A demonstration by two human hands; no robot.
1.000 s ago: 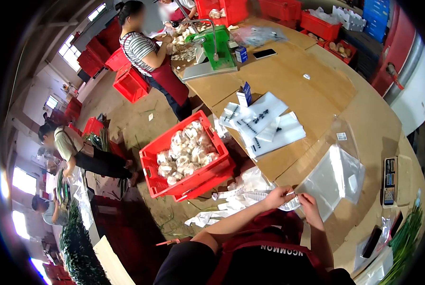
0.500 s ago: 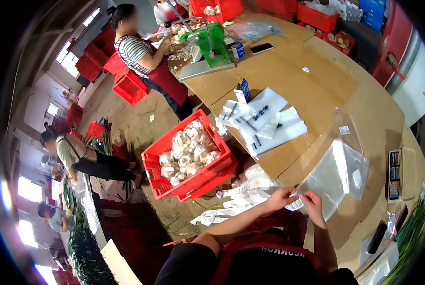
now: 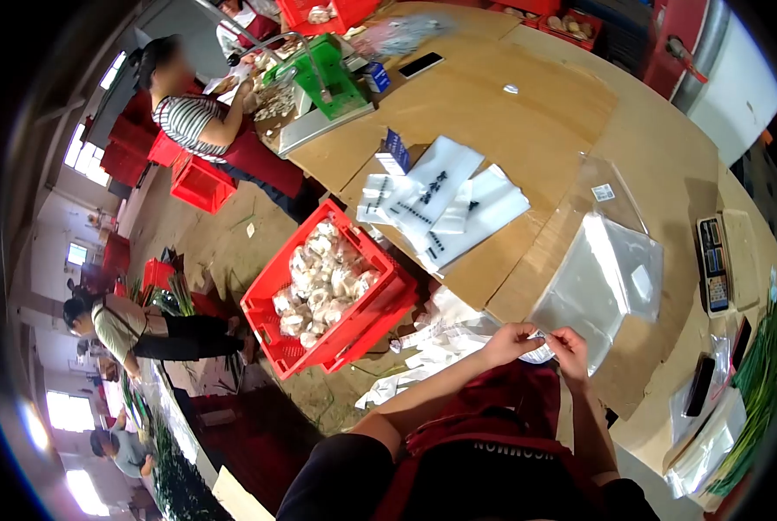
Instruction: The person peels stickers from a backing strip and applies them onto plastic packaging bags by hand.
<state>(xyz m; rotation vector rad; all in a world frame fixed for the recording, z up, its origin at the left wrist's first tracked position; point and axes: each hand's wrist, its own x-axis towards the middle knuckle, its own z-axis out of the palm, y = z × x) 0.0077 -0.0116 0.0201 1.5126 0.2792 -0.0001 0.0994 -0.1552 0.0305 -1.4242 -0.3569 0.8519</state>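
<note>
At the table's near edge, my left hand (image 3: pixel 510 345) and my right hand (image 3: pixel 569 353) are close together, fingers pinched. Between them is a small white strip (image 3: pixel 538 354), curved at its lower side; its exact kind is too small to tell. Just beyond my right hand, clear plastic bags (image 3: pixel 592 269) lie flat on the cardboard-covered table (image 3: pixel 549 113). Farther left on the table are white printed plastic bags (image 3: pixel 445 187), with a blue and white box (image 3: pixel 394 154) standing beside them.
A red crate (image 3: pixel 262 326) of wrapped white bulbs or mushrooms (image 3: pixel 323 282) stands left of the table. A green device (image 3: pixel 329 78), a phone (image 3: pixel 420 65), a calculator-like device (image 3: pixel 712 260) and green stalks (image 3: pixel 757 395) lie around. A person in a striped shirt (image 3: pixel 184 122) works at the far end.
My view has turned, so the table and crate sit farther left and the right-hand end shows more. My hands stay pinched together on the white strip.
</note>
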